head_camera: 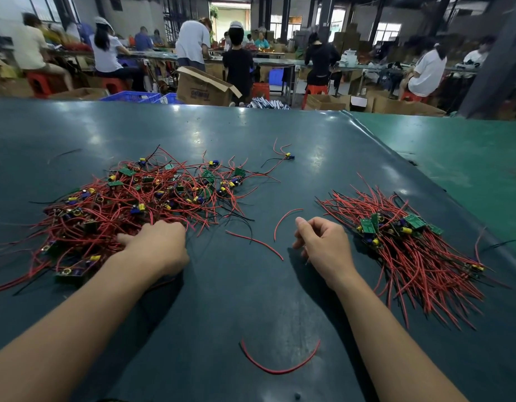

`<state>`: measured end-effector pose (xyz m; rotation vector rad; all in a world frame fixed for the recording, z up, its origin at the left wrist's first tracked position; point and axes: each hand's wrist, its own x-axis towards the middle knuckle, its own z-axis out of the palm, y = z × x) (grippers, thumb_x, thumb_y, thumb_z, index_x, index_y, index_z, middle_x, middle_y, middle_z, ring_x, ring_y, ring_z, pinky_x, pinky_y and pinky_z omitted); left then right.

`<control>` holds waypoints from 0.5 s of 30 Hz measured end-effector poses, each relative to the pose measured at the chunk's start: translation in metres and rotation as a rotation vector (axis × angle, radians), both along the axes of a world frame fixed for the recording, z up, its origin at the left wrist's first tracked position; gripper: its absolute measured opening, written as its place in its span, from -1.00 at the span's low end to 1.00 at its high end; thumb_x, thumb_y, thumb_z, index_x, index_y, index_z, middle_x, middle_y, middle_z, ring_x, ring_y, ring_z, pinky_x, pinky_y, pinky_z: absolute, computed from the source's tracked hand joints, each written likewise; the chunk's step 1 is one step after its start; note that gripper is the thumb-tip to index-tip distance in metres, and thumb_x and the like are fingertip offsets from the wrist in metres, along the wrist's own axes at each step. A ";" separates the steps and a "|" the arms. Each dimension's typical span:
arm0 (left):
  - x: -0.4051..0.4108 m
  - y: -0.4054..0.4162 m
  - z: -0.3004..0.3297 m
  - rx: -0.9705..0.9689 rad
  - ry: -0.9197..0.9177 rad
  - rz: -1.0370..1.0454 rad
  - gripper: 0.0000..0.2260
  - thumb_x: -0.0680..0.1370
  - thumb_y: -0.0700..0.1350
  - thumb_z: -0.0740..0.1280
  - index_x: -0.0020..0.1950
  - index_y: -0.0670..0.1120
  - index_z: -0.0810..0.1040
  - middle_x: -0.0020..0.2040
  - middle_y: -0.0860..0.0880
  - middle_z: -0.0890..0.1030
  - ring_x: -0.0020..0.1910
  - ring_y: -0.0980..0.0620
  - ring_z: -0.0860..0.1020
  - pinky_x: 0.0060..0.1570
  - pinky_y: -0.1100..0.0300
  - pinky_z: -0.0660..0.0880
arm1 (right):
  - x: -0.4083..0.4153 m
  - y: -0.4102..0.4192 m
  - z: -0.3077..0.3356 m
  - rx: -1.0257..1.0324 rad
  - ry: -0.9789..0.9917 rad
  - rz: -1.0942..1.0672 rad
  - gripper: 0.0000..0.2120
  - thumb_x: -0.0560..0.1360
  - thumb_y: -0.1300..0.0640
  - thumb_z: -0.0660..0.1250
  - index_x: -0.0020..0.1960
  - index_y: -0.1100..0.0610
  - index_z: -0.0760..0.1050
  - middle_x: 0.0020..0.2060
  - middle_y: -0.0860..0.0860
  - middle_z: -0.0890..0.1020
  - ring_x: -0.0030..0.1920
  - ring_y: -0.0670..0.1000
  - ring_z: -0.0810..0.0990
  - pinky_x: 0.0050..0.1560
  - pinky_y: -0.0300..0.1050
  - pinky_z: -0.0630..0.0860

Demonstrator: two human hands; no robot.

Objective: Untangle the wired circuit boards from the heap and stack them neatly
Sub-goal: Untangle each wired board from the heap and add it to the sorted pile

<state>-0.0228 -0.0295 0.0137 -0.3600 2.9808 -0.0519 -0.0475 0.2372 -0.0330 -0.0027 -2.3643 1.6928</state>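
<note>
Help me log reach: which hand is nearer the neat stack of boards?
Right. The right hand hovers just beside the neat stack, apart from it; the left hand reaches into the tangled heap across the table.
</note>
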 end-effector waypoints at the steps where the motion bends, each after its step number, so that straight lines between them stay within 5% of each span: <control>1: -0.001 0.001 0.002 0.020 0.027 0.002 -0.85 0.54 -0.09 0.26 0.10 -0.03 0.52 -0.04 -0.06 0.48 -0.04 -0.13 0.46 0.16 -0.14 0.43 | 0.000 0.000 0.000 -0.001 0.002 -0.002 -0.67 0.58 0.00 0.32 -0.30 0.15 0.52 -0.43 0.04 0.66 -0.54 -0.05 0.50 -0.48 -0.19 0.40; 4: -0.012 -0.003 0.019 0.058 0.301 0.020 -0.93 0.49 -0.17 0.29 -0.06 -0.14 0.50 -0.13 -0.14 0.52 -0.17 -0.16 0.47 -0.11 0.02 0.50 | -0.001 0.000 -0.001 0.001 0.002 -0.010 -0.67 0.58 0.01 0.32 -0.31 0.15 0.52 -0.44 0.03 0.65 -0.55 -0.05 0.49 -0.48 -0.19 0.39; 7: -0.033 -0.018 0.031 0.075 0.380 0.093 -0.88 0.49 -0.20 0.33 -0.15 -0.18 0.39 -0.05 -0.24 0.54 -0.07 -0.23 0.49 -0.10 -0.03 0.48 | -0.001 -0.001 -0.001 -0.008 -0.003 -0.010 -0.67 0.57 0.01 0.32 -0.31 0.14 0.51 -0.45 0.02 0.65 -0.55 -0.06 0.48 -0.44 -0.16 0.40; 12: -0.045 -0.053 0.008 0.044 0.326 0.169 -0.66 0.57 -0.10 0.29 0.29 -0.21 0.38 0.26 -0.24 0.44 0.24 -0.29 0.43 0.10 -0.16 0.47 | -0.002 -0.001 -0.003 -0.018 -0.004 -0.006 -0.67 0.57 0.01 0.33 -0.32 0.13 0.51 -0.46 0.02 0.64 -0.55 -0.08 0.49 -0.43 -0.19 0.39; 15: -0.049 -0.062 0.000 0.040 0.299 0.159 -0.68 0.58 -0.08 0.25 0.28 -0.20 0.41 0.28 -0.23 0.39 0.26 -0.29 0.40 0.12 -0.17 0.46 | -0.003 -0.001 -0.004 -0.012 -0.013 0.000 -0.67 0.56 0.00 0.33 -0.33 0.12 0.51 -0.44 0.02 0.65 -0.54 -0.07 0.49 -0.43 -0.17 0.40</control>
